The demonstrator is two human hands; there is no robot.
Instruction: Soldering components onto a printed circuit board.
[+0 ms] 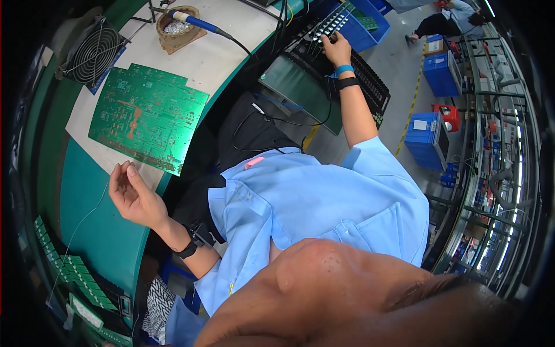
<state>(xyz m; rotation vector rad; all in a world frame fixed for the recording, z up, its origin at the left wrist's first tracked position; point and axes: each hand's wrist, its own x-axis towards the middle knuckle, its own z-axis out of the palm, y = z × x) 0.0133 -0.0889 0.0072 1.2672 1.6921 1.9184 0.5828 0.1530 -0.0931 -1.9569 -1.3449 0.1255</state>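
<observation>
A large green circuit board (151,113) lies print side up on the white worktop at the left. Just off its near corner is my left hand (137,195), palm turned up and fingers loosely curved, with nothing visible in it. My right hand (337,51) reaches far out to a dark tray holding rows of silvery metal parts (334,23). Its fingers are bent together at the near end of these parts, and what lies between the fingertips is too small to make out. A blue band and a black strap circle the right wrist.
A soldering iron (196,22) rests over a round holder (175,36) at the back of the worktop. A round fan guard (95,55) stands left of the board. Blue bins (361,34) sit beyond the tray; small green boards (78,277) line the lower left. Another person (451,22) is far right.
</observation>
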